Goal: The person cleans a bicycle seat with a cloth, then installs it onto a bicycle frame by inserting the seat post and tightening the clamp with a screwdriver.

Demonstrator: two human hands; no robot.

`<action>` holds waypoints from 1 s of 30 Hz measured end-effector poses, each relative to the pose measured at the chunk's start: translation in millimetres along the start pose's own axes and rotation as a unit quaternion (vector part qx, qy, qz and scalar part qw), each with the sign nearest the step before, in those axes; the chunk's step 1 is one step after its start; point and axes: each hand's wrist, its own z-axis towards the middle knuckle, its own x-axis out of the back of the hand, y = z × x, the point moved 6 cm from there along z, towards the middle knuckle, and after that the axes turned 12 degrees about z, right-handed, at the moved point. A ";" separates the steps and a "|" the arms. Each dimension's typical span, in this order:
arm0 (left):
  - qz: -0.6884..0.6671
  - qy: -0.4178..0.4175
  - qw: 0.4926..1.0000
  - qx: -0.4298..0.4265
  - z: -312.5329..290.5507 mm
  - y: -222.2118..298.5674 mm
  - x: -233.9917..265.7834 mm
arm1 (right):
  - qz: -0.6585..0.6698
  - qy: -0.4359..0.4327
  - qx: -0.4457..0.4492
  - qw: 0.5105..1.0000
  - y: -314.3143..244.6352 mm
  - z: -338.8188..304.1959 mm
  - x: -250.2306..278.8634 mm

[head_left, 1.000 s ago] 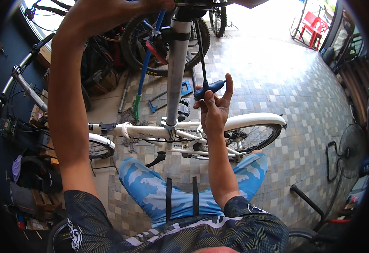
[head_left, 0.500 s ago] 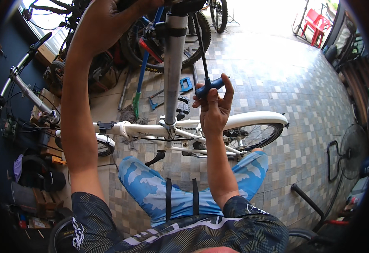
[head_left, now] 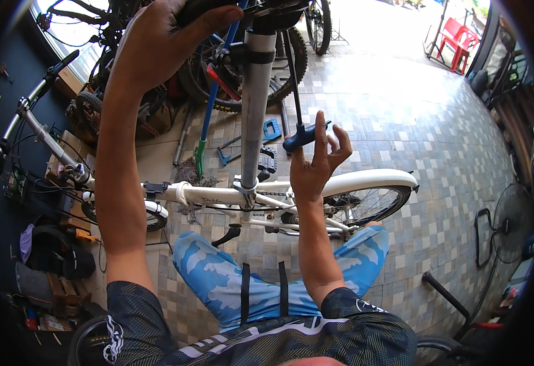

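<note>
A white folding bicycle [head_left: 212, 194] stands across in front of me, its silver seatpost [head_left: 256, 110] rising toward the top edge. My left hand [head_left: 157, 46] grips the dark saddle [head_left: 203, 11] from the left, thumb stretched along it; its other fingers are mostly hidden. A blue T-handle hex key [head_left: 300, 137] hangs right of the post, its long black shaft running up under the saddle. Around the handle, my right hand [head_left: 311, 174] has a loose hold, with some fingers raised and half curled. The key's tip is hidden beneath the saddle.
A red light [head_left: 223, 82] sits beside the seatpost. Behind lie a blue pedal [head_left: 272, 129], a black pedal [head_left: 268, 160] and a green-and-blue pole [head_left: 200, 155] on the tiled floor. Other bicycles crowd the back left. A fan [head_left: 511, 222] stands right; red chairs [head_left: 459, 41] are far right.
My right fingers have loosened and opened around the handle, and the hand sits slightly lower. The handle has turned a little. My left hand has shifted slightly right and stays on the saddle.
</note>
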 end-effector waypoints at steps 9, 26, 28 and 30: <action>0.022 0.003 1.000 -0.013 2.4 0.9 1.3 | 0.372 -0.020 -0.192 0.908 31.7 -1.9 -14.0; 0.016 -0.011 1.000 -0.018 3.8 0.2 2.8 | 0.619 -0.071 -0.370 0.689 1.1 -21.4 -19.8; 0.026 -0.018 0.999 -0.012 4.7 1.0 3.5 | 0.480 -0.099 -0.279 0.826 1.9 -14.3 -13.5; 0.022 -0.001 1.000 -0.017 4.1 3.3 4.2 | 0.341 -0.104 -0.190 0.915 10.6 -7.0 -9.9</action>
